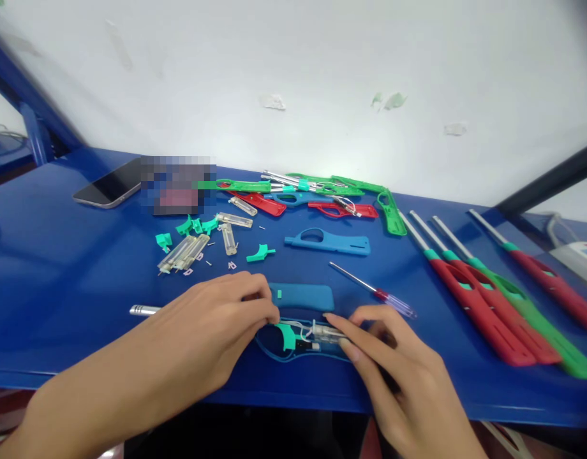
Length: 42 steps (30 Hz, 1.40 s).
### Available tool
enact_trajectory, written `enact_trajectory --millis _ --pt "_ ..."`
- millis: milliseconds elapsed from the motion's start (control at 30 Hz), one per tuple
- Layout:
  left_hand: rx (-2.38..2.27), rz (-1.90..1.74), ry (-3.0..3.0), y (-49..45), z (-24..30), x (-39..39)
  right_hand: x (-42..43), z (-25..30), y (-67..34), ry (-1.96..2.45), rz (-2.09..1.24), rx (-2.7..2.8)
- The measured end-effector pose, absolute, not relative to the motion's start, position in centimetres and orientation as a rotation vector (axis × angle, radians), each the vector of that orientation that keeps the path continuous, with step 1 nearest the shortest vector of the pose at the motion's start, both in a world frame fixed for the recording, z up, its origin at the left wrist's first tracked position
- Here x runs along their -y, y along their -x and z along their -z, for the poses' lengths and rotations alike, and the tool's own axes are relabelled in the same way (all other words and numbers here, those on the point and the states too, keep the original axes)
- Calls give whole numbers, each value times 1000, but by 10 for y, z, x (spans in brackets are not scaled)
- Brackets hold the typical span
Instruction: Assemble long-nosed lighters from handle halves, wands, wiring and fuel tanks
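Note:
An open blue gas lighter shell half (279, 354) lies near the table's front edge, holding a teal trigger (287, 336), white wires and a clear fuel tank (328, 333). My left hand (231, 312) is closed at the shell's front end, thumb and finger pinched beside the wires; the exact grip point is hidden. The fuel tank's rear end is between the thumb and fingers of my right hand (403, 357). A metal lighter tube (144, 310) shows left of my left hand. Just behind the shell is another blue casing piece (305, 296), partly covered by my left hand.
A screwdriver (372, 290) lies behind my right hand. Several assembled lighters (485, 306) rest at right. Loose fuel tanks (183, 253) and teal triggers (260, 253) lie at left-centre. Coloured shells (392, 213) are heaped by the wall; a phone (111, 183) lies far left.

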<state>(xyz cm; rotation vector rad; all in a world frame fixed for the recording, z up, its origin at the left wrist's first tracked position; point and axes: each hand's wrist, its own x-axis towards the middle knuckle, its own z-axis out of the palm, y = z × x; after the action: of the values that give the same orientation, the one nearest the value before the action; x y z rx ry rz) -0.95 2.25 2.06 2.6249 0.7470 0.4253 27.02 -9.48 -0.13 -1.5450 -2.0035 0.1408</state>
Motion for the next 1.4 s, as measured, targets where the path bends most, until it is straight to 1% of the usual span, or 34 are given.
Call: enact_trajectory --millis 233,367,633,1000,1233,1400 --pt "-785 -406 -2801 6 -27 -7 97 8 -272 1583 -155 2032" --pt "-738 -408 -2777 0 -27 -5 96 8 -271 1590 -150 2033" --pt "-667 -304 -2722 -5 -24 -3 97 -1 -267 1612 -121 2015" --pt "-606 -402 -2690 -8 -26 -6 97 -3 -264 1611 -220 1965" --pt "-607 -281 -2705 -11 -33 -4 96 -3 -264 1546 -242 1950" --pt "-589 -272 -2736 -11 -31 -3 96 -2 -265 1541 -218 1953"
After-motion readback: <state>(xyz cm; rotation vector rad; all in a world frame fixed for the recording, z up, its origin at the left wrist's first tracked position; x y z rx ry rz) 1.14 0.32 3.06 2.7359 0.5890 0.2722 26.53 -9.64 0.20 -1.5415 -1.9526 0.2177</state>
